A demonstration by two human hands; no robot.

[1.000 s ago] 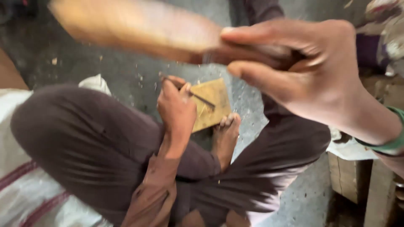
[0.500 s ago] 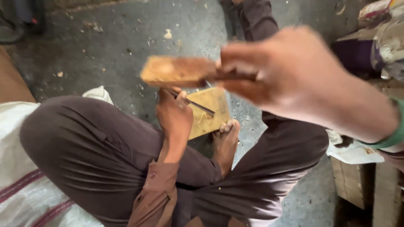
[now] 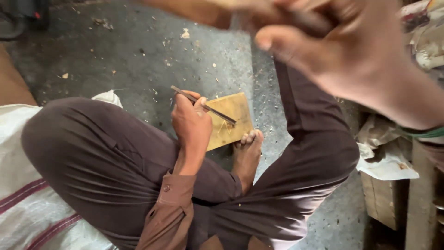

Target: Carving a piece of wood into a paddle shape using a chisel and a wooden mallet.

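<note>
The left hand (image 3: pixel 190 121) has its grip closed on a thin dark tool (image 3: pixel 206 106). The tool slants from ten o'clock down to four o'clock, and its tip touches the yellow wood block (image 3: pixel 230 121). The block lies on the gray floor (image 3: pixel 138 60), just right of the hand. Bare toes (image 3: pixel 249 137) press on its lower edge at five o'clock to hold it down. I think the block could slide if the toes let go. The tip could also skid and poke the foot, since the toes are so near.

The right hand (image 3: pixel 351 55) is high up at one o'clock, very near the camera and blurry. Its grip is closed on a wooden mallet (image 3: pixel 194 9). If it came down crooked, it could hit the left fingers.

The block is flat and square, with thin cut lines by the tip.
</note>
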